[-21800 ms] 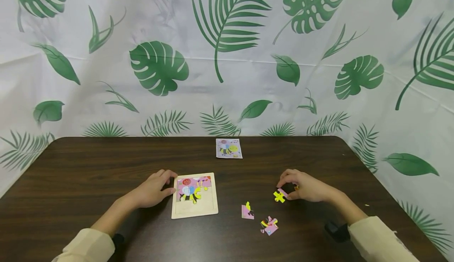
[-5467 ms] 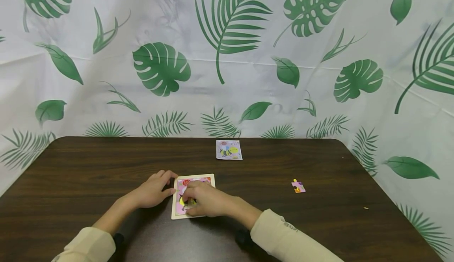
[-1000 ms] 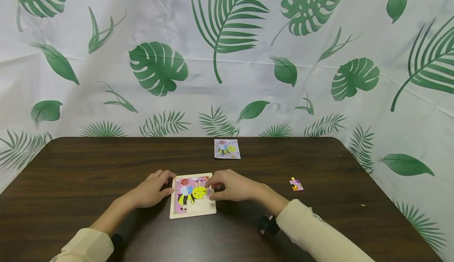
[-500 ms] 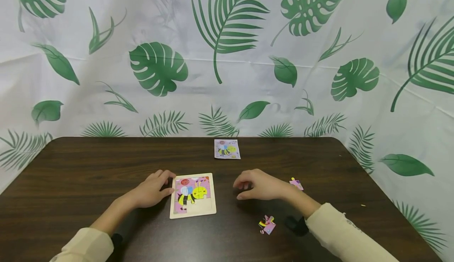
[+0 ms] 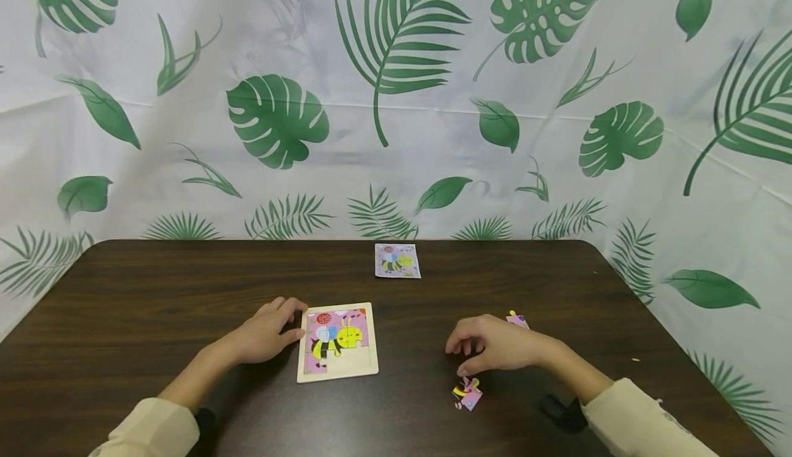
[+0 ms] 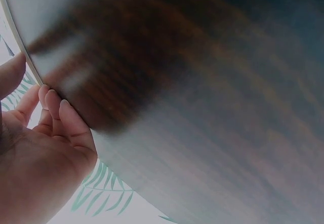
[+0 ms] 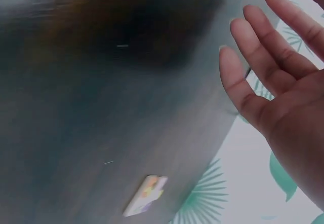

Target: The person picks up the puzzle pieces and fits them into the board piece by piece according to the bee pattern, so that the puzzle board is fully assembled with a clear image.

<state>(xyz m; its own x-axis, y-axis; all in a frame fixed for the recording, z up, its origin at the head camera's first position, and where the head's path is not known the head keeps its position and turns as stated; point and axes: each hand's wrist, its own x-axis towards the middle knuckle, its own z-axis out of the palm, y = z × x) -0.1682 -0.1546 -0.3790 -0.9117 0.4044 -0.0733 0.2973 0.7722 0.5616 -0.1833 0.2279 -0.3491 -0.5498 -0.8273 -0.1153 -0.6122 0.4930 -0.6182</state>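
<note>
A square wooden puzzle board (image 5: 375, 368) bears a bee picture, with bare wood showing at its lower right. My left hand (image 5: 262, 333) is at its left edge: thumb and forefinger touch the rim, fingers loosely bent, which the left wrist view also shows. My right hand (image 5: 495, 343) hovers over the table with fingers relaxed and nothing in them. Just below its thumb lies a pink, yellow and black jigsaw piece (image 5: 468, 395). Another jigsaw piece (image 5: 516, 319) is partly hidden behind the right hand; a jigsaw piece (image 7: 146, 196) shows blurred in the right wrist view.
A small printed bee picture card (image 5: 397, 261) lies at the back of the dark wooden table (image 5: 185, 285). A tiny pale scrap (image 5: 635, 359) is on the right side. Behind the table hangs a white leaf-print curtain (image 5: 427, 154).
Over the last second my right hand has moved from the board's right edge rightward to the loose piece. Since 21.8 s ago, more pieces have come into the board. The left hand has stayed.
</note>
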